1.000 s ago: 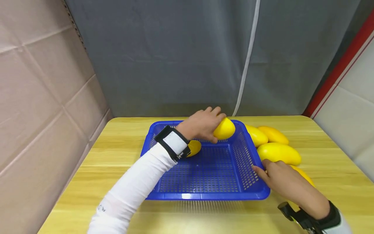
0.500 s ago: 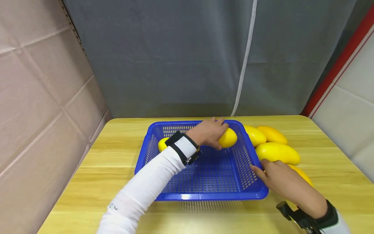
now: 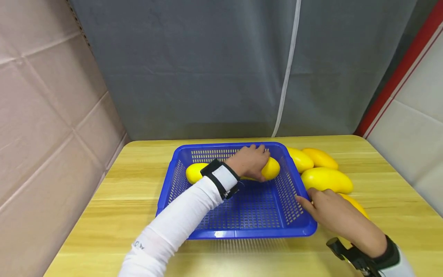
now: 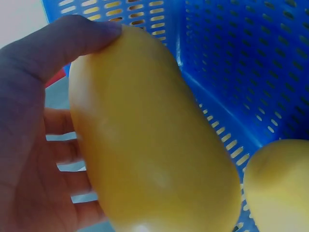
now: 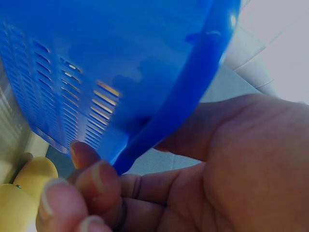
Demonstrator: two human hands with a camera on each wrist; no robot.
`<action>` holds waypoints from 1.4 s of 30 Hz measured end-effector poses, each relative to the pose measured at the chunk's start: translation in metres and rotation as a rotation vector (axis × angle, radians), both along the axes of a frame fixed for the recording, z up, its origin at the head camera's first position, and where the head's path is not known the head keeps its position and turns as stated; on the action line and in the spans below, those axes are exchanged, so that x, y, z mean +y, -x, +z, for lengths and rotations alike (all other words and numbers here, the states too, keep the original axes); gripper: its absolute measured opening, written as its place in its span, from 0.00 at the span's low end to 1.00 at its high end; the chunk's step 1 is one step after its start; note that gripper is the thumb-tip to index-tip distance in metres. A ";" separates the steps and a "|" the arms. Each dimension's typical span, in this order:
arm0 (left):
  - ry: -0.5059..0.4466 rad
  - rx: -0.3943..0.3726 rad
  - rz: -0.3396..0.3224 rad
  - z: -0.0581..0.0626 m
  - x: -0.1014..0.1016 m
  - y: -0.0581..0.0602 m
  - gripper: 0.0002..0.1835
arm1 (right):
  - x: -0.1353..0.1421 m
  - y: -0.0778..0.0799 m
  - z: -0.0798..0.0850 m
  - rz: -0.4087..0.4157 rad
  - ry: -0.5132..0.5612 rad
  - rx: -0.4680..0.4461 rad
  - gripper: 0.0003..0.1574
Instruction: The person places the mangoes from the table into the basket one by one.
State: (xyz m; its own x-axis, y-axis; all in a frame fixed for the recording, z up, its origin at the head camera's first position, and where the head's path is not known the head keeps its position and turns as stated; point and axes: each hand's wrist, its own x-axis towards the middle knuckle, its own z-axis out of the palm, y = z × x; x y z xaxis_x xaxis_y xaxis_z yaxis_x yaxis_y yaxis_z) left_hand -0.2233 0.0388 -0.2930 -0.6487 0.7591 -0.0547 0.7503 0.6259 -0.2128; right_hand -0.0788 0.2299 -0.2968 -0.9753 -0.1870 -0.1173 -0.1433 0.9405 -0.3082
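My left hand (image 3: 252,161) grips a yellow mango (image 3: 271,168) inside the back right part of a blue plastic basket (image 3: 238,233). In the left wrist view the thumb lies over one end of this mango (image 4: 149,130), with the fingers along its side. Another mango (image 3: 194,173) lies at the basket's back left, partly hidden by the wrist. My right hand (image 3: 332,209) holds the basket's right rim near the front corner. Up close in the right wrist view, thumb and fingers stand on either side of the blue rim (image 5: 183,92).
Several mangoes, among them a large yellow one (image 3: 327,180), lie on the wooden table (image 3: 114,215) along the basket's right side. A grey curtain (image 3: 200,77) hangs behind the table. Pale padded walls (image 3: 45,134) stand at left and right.
My left hand has lowered the held mango into the basket, moving slightly right. The other mango's left end has come out from behind the wrist. The right hand keeps its hold on the rim.
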 end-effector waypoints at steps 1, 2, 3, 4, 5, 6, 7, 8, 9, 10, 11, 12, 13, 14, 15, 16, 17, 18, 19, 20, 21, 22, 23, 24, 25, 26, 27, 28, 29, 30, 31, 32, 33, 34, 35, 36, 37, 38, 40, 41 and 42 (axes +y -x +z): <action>0.004 -0.002 0.004 -0.001 0.001 0.000 0.41 | 0.000 0.000 0.000 -0.001 -0.001 0.002 0.21; 0.007 -0.002 0.008 -0.002 0.001 0.000 0.41 | 0.000 0.000 0.000 -0.001 0.000 0.002 0.21; 0.010 -0.002 0.013 -0.003 0.002 0.000 0.40 | 0.000 0.000 0.000 -0.002 0.001 0.001 0.21; 0.014 -0.001 0.017 -0.004 0.002 0.000 0.40 | 0.000 0.000 0.000 -0.003 0.000 -0.001 0.22; 0.019 0.000 0.020 -0.005 0.001 0.000 0.40 | 0.000 0.000 0.000 -0.005 0.000 -0.005 0.23; 0.026 0.003 0.021 -0.006 0.001 0.000 0.41 | -0.001 0.001 0.000 -0.006 0.001 -0.011 0.23; 0.032 0.006 0.021 -0.007 0.000 0.000 0.41 | -0.001 0.001 0.000 -0.008 0.000 -0.015 0.24; 0.035 0.011 0.021 -0.009 -0.001 0.001 0.42 | -0.001 0.001 0.000 -0.009 0.000 -0.018 0.25; 0.039 0.012 0.019 -0.010 -0.002 0.001 0.42 | -0.001 0.001 0.000 -0.011 0.000 -0.022 0.25; 0.044 0.012 0.016 -0.011 -0.003 0.002 0.43 | -0.001 0.001 0.000 -0.010 0.001 -0.024 0.25; 0.045 0.008 0.012 -0.013 -0.003 0.002 0.43 | -0.001 0.001 0.000 -0.009 0.002 -0.025 0.25; 0.045 0.005 0.008 -0.015 -0.004 0.003 0.43 | -0.001 0.001 0.000 -0.008 0.002 -0.024 0.25; 0.042 0.001 0.004 -0.016 -0.004 0.004 0.43 | -0.001 0.001 0.000 -0.007 0.002 -0.022 0.25; 0.039 -0.005 0.003 -0.018 -0.005 0.004 0.43 | -0.002 0.001 0.000 -0.006 0.004 -0.023 0.26; 0.038 -0.010 0.000 -0.019 -0.005 0.004 0.42 | -0.002 0.001 0.001 -0.005 0.005 -0.021 0.26; 0.036 -0.014 -0.001 -0.020 -0.005 0.005 0.42 | -0.001 0.001 0.000 -0.003 0.005 -0.017 0.26; 0.034 -0.013 -0.002 -0.021 -0.004 0.005 0.42 | -0.001 0.001 0.000 -0.004 0.004 -0.015 0.26; 0.034 -0.011 -0.004 -0.022 -0.004 0.005 0.42 | -0.001 0.001 0.000 -0.004 0.003 -0.014 0.26; 0.035 -0.009 -0.004 -0.022 -0.004 0.005 0.42 | -0.001 0.001 0.001 -0.005 0.002 -0.013 0.26; 0.035 -0.007 -0.005 -0.023 -0.003 0.005 0.43 | 0.000 0.001 0.001 -0.005 0.002 -0.012 0.25; 0.037 -0.005 -0.008 -0.023 -0.003 0.005 0.43 | 0.000 0.001 0.001 -0.004 -0.002 -0.009 0.25; 0.038 -0.005 -0.010 -0.023 -0.003 0.005 0.43 | 0.000 0.001 0.001 -0.004 -0.004 -0.008 0.24; 0.040 -0.003 -0.012 -0.024 -0.003 0.005 0.44 | 0.000 0.000 0.001 -0.005 -0.004 -0.010 0.24; 0.041 -0.003 -0.015 -0.024 -0.003 0.005 0.45 | 0.000 0.000 0.001 -0.006 -0.004 -0.010 0.23; 0.039 -0.003 -0.018 -0.024 -0.003 0.005 0.45 | 0.000 0.000 0.001 -0.007 -0.004 -0.010 0.23; 0.041 -0.002 -0.021 -0.024 -0.003 0.005 0.45 | 0.000 0.000 0.001 -0.008 -0.004 -0.010 0.23; 0.043 -0.001 -0.025 -0.025 -0.004 0.005 0.45 | 0.000 0.000 0.001 -0.008 -0.004 -0.011 0.23; 0.046 0.000 -0.028 -0.025 -0.004 0.005 0.46 | 0.000 0.000 0.001 -0.009 -0.002 -0.013 0.23; 0.048 0.001 -0.031 -0.025 -0.004 0.005 0.46 | 0.000 0.000 0.000 -0.009 0.000 -0.015 0.23; 0.051 0.001 -0.035 -0.026 -0.004 0.005 0.46 | 0.000 0.000 0.000 -0.009 0.001 -0.017 0.23; 0.054 -0.001 -0.037 -0.026 -0.004 0.005 0.45 | 0.000 0.000 0.000 -0.007 0.002 -0.017 0.23; 0.058 -0.001 -0.040 -0.026 -0.004 0.005 0.46 | 0.000 0.000 0.000 -0.005 0.003 -0.016 0.23; 0.058 -0.003 -0.039 -0.026 -0.004 0.005 0.46 | 0.000 0.000 0.001 -0.003 0.004 -0.014 0.23; 0.059 -0.006 -0.038 -0.027 -0.005 0.005 0.46 | 0.000 0.000 0.001 0.000 0.005 -0.011 0.23; 0.060 -0.009 -0.037 -0.027 -0.005 0.005 0.46 | 0.000 0.000 0.001 0.003 0.007 -0.009 0.23; 0.061 -0.011 -0.036 -0.026 -0.005 0.005 0.46 | 0.000 0.000 0.001 0.006 0.007 -0.005 0.24; 0.061 -0.016 -0.034 -0.026 -0.005 0.005 0.46 | 0.000 0.000 0.001 0.008 0.008 -0.001 0.23; 0.061 -0.021 -0.032 -0.026 -0.006 0.005 0.47 | 0.000 0.000 0.001 0.010 0.008 0.003 0.23; 0.063 -0.033 -0.028 -0.025 -0.006 0.005 0.48 | 0.000 0.000 0.001 0.009 0.008 0.008 0.23; 0.063 -0.043 -0.025 -0.025 -0.006 0.005 0.48 | 0.000 0.000 0.001 0.008 0.009 0.011 0.22; 0.064 -0.054 -0.022 -0.024 -0.006 0.004 0.48 | -0.001 -0.001 0.001 0.008 0.008 0.015 0.22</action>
